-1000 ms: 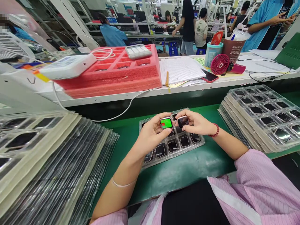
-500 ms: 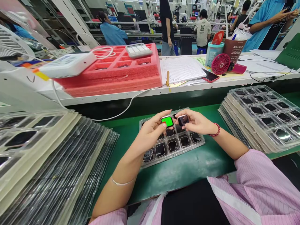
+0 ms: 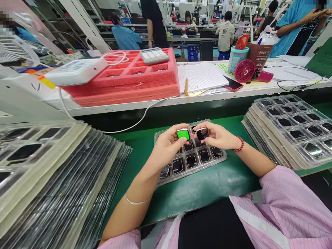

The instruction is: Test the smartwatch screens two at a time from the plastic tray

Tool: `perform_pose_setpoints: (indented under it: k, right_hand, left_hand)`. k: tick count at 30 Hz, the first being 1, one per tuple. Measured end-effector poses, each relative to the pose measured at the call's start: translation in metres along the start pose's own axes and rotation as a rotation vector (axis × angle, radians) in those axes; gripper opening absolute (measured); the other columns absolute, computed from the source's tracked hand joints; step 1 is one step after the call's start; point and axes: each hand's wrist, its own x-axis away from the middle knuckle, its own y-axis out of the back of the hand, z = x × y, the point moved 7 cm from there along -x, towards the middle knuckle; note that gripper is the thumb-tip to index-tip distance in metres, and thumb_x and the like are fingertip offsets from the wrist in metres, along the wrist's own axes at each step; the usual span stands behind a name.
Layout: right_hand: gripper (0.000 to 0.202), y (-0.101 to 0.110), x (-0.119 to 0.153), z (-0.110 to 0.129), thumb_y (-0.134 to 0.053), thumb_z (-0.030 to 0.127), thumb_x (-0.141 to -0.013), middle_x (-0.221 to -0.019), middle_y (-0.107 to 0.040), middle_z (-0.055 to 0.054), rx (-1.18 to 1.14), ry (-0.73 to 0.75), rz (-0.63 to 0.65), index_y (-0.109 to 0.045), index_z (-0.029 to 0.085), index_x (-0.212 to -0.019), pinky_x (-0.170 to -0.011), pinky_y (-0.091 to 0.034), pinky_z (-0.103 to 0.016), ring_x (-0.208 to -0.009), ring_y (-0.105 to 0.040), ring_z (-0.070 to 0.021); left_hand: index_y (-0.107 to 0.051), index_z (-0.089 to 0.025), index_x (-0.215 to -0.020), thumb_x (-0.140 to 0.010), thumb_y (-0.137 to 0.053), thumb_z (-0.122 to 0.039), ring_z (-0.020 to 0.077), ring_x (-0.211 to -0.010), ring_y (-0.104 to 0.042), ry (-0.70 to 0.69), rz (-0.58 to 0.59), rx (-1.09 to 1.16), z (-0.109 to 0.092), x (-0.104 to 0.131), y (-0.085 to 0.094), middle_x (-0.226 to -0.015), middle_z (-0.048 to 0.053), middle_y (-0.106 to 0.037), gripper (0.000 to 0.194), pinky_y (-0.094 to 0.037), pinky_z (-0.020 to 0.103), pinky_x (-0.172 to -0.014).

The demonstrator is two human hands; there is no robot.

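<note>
My left hand (image 3: pixel 168 145) is closed on a smartwatch with a bright green lit screen (image 3: pixel 183 135), its thumb at the lower edge of the screen. A second smartwatch, dark-screened (image 3: pixel 202 134), is pinched between the thumb and fingers of my right hand (image 3: pixel 220 135). Both watch bodies are strapless and held side by side, a little apart. Beneath them a clear plastic tray (image 3: pixel 181 175) lies on the green mat, with dark watch faces sitting in its pockets. My hands hide part of the tray's back rows.
Tall stacks of clear trays stand at the left (image 3: pixel 77 180) and right (image 3: pixel 290 128). Behind, a white shelf carries red foam (image 3: pixel 145 88), papers (image 3: pixel 203 76), a phone (image 3: pixel 233 84) and a pink fan (image 3: pixel 244 71). A white cable (image 3: pixel 141 119) hangs down. Several people are beyond.
The red patch on the lit watch's screen is gone; it now looks all green. The left-hand watch has shifted slightly left. In the background a standing person has moved left.
</note>
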Motion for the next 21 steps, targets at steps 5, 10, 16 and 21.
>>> perform_pose_setpoints:
  k: [5, 10, 16, 21]
  right_hand:
    - [0.049, -0.0016, 0.0002, 0.0031, -0.055, 0.009, -0.077, -0.117, -0.064, -0.01, 0.003, 0.007, 0.021, -0.053, 0.015, -0.125, -0.078, -0.058, -0.027, -0.098, -0.065, -0.0151]
    - [0.045, -0.0001, 0.0002, 0.0029, -0.049, 0.009, -0.08, -0.117, -0.066, -0.009, 0.017, -0.003, -0.011, -0.056, 0.016, -0.125, -0.071, -0.059, -0.026, -0.082, -0.067, -0.0115]
    - [0.05, -0.0004, -0.0005, 0.006, -0.049, 0.007, -0.075, -0.115, -0.067, -0.009, 0.041, 0.061, -0.022, -0.058, 0.015, -0.123, -0.078, -0.059, -0.03, -0.094, -0.066, -0.0155]
    - [0.05, -0.0004, -0.0009, 0.0048, -0.048, 0.007, -0.074, -0.111, -0.067, -0.008, 0.049, 0.059, -0.026, -0.058, 0.016, -0.123, -0.085, -0.059, -0.033, -0.099, -0.066, -0.0172]
  left_hand:
    - [-0.06, -0.016, -0.125, -0.076, -0.079, -0.029, 0.0247, -0.098, -0.07, -0.001, -0.023, -0.018, 0.0006, 0.0008, 0.0006, -0.106, 0.01, -0.074, 0.054, -0.056, 0.035, -0.085]
    - [-0.063, -0.015, -0.114, -0.08, -0.074, -0.031, 0.0243, -0.092, -0.071, -0.002, -0.044, 0.012, 0.0011, 0.0008, 0.0001, -0.096, 0.009, -0.075, 0.039, -0.056, 0.036, -0.082]
    - [-0.061, -0.017, -0.114, -0.074, -0.073, -0.02, 0.024, -0.096, -0.07, -0.004, -0.046, -0.035, 0.0009, 0.0004, -0.001, -0.099, 0.008, -0.074, 0.042, -0.054, 0.035, -0.085]
    - [-0.061, -0.017, -0.114, -0.075, -0.071, -0.019, 0.0241, -0.097, -0.07, 0.003, -0.049, -0.046, 0.0028, -0.0002, -0.0015, -0.1, 0.008, -0.074, 0.04, -0.054, 0.035, -0.084]
